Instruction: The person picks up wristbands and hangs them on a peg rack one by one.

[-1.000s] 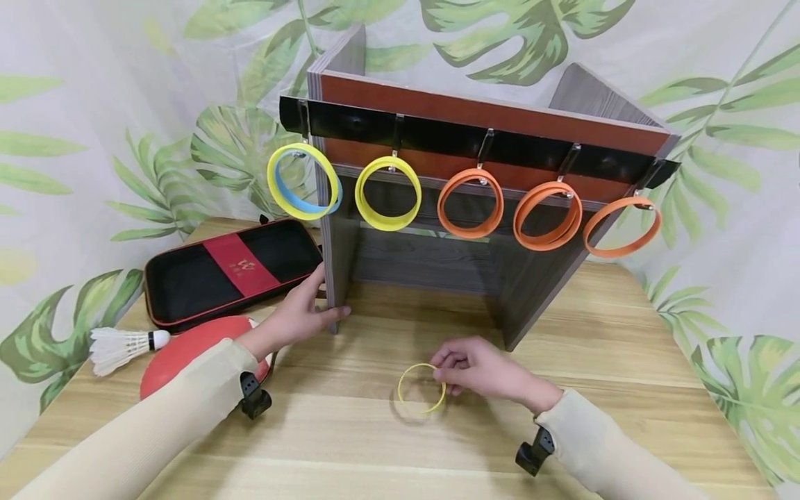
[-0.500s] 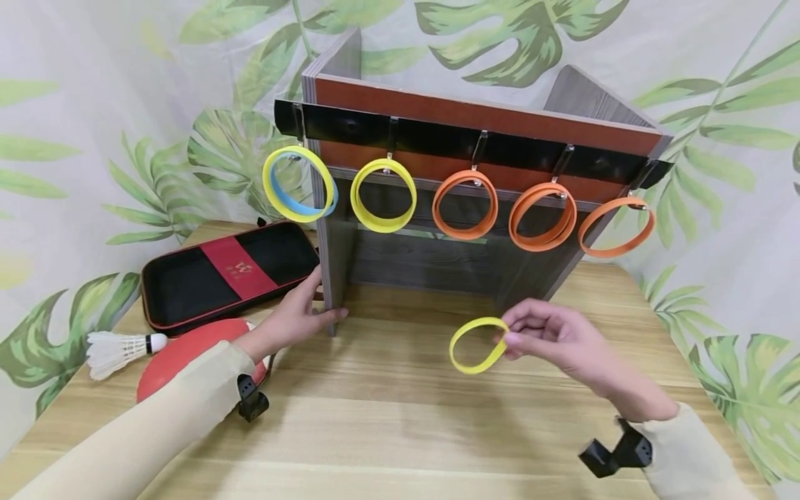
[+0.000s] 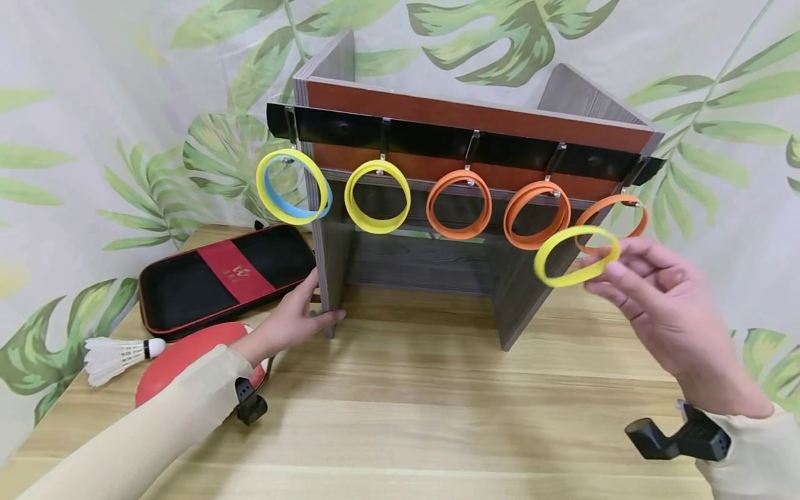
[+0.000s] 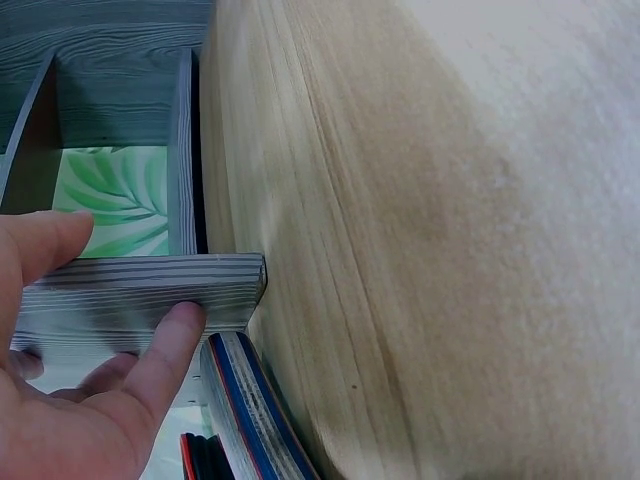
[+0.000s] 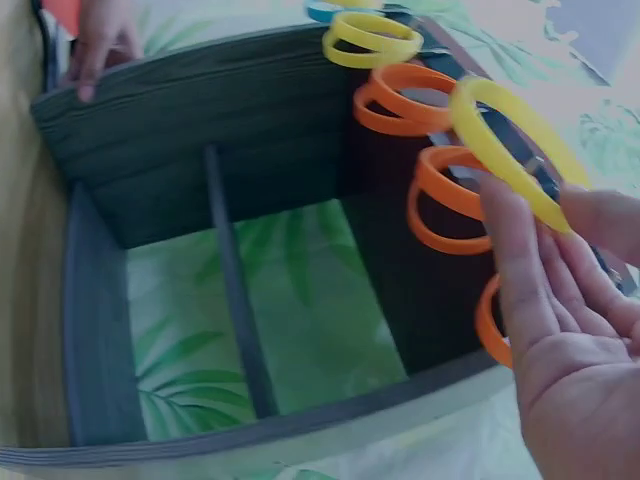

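Note:
A yellow silicone wristband (image 3: 550,279) is pinched between the thumb and fingers of my right hand (image 3: 678,319), raised in front of the right end of a hook rail. From the far right hook hangs an orange wristband (image 3: 641,226), partly hidden behind the yellow one. My left hand (image 3: 287,323) grips the lower front edge of the grey wooden shelf's left side panel (image 4: 150,295), thumb on the inner face and fingers outside. On the rail's other hooks hang more orange wristbands (image 3: 433,219), a yellow wristband (image 3: 351,215), and a yellow one with a blue one at far left.
The black hook rail (image 3: 425,132) runs across the top front of the shelf. Left of it on the wooden table (image 3: 400,417) lie a black case (image 3: 181,285) with a red band, a red paddle (image 3: 165,371) under my left forearm, and a white shuttlecock (image 3: 115,357).
My right hand has lifted the yellow wristband off the table and carried it up and right to the rail's right end. The left hand keeps its grip on the panel.

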`<state>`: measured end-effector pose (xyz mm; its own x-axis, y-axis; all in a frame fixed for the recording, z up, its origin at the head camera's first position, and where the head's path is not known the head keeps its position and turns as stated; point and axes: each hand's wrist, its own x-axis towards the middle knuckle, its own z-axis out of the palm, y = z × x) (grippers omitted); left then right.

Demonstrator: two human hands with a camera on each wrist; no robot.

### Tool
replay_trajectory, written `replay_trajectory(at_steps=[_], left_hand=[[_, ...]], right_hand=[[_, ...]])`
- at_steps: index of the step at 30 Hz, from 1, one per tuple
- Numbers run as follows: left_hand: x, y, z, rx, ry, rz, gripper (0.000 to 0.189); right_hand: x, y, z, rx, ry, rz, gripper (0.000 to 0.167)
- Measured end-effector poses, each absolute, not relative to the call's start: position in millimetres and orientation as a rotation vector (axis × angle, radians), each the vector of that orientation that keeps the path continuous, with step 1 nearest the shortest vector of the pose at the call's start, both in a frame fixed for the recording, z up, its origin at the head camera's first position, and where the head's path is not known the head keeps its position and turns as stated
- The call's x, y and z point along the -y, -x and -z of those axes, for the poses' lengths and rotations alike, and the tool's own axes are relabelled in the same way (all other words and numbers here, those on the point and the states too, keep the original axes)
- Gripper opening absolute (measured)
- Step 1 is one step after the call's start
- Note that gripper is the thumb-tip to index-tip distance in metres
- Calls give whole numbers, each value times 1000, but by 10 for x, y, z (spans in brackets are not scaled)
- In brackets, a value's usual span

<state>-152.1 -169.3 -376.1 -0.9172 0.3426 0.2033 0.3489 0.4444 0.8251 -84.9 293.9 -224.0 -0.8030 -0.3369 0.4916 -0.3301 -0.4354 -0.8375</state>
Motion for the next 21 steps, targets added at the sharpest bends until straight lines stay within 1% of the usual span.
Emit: replay_trajectory(at_steps=[3,8,14,21], left_hand=[[1691,1522,3764,2669,634,1527,90],[1691,1523,3766,2677,621,1524,89],[1701,1538,3783,2680,622,1511,91],[1699,1539,3785,2666,643,1521,89]], right_hand=[[-2996,871,2174,-1519,898,2695,33],[-3047,907,2077,-1515,718,2917,24],[-3086,991,2080,-1531,606,2955,18],[-3110,1056,2214,-1554,547,2889,19]])
